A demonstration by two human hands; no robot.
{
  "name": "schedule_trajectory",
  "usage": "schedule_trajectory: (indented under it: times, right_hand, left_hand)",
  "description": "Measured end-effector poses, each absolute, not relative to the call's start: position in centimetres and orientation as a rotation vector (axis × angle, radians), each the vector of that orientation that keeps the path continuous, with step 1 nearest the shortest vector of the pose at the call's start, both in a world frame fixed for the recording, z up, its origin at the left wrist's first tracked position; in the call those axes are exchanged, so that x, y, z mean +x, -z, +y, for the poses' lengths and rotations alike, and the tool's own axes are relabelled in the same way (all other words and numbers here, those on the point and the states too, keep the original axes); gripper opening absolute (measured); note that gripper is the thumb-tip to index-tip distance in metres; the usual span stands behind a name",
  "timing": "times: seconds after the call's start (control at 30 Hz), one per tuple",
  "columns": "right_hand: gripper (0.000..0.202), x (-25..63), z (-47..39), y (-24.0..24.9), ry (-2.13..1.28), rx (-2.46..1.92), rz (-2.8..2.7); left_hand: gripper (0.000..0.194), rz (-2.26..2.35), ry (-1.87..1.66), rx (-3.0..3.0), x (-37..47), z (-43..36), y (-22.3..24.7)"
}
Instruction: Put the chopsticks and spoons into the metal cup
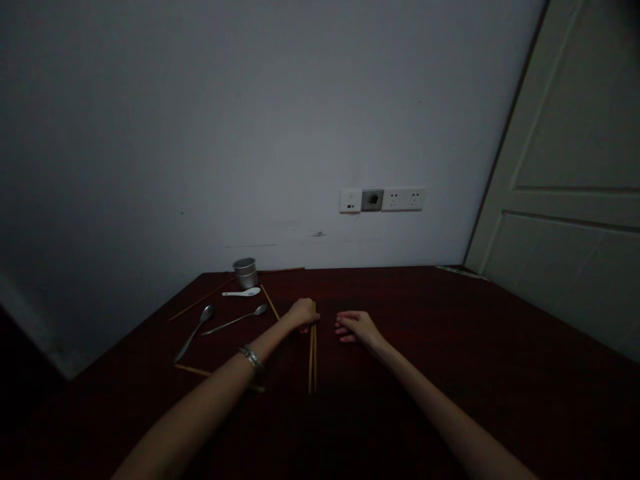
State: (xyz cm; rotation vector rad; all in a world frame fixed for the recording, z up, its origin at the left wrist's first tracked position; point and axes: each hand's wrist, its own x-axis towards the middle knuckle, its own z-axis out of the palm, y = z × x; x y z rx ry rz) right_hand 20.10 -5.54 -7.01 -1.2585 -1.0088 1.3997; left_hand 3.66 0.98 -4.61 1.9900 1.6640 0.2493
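Wooden chopsticks (311,360) in left hand (301,313), right hand (359,327) near

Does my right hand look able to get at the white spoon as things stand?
Probably not straight across: the left hand, gripping chopsticks, sits between the right hand and the white spoon.

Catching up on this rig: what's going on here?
A person's left hand has the far end of some chopsticks in its grip. The right hand is nearby, apart from them, fingers loosely curled, nothing visible in it. On the left of the dark red table lie a white spoon, two metal spoons and other chopsticks; a metal cup stands behind.
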Motion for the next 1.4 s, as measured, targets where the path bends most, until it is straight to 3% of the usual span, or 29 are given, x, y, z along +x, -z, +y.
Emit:
schedule_trajectory:
  times: [0.4,0.63,0.8,1.07,1.23,1.4]
  right_hand:
    - [0.017,20.1,-5.8,6.9,-1.397,-1.278,-1.049]
    - [0.016,20.0,-5.9,6.8,-1.408,-1.305,-1.053]
    - [0.015,19.1,-5.7,5.3,-1.408,-1.302,-1.079]
    - [0.013,14.7,-3.7,1.7,-1.357,-1.185,-1.454]
    - [0.017,10.9,-1.0,1.8,-1.189,-1.217,-1.675]
    - [0.021,7.4,1.0,3.1,-0.801,-1.354,-2.060]
  left_hand:
    - [0.015,1.807,-0.296,2.188,3.9,0.3,4.1]
    - [0.027,1.790,-0.214,2.191,3.7,0.0,3.7]
    - [0.026,1.850,-0.364,2.316,-0.1,0.0,1.4]
    - [0.019,1.426,-0.130,2.588,-8.6,-4.8,-1.9]
    - [0.014,1.247,0.071,2.722,-12.0,-10.1,-1.0]
    - [0.021,1.159,0.213,2.836,-14.0,-13.3,-0.8]
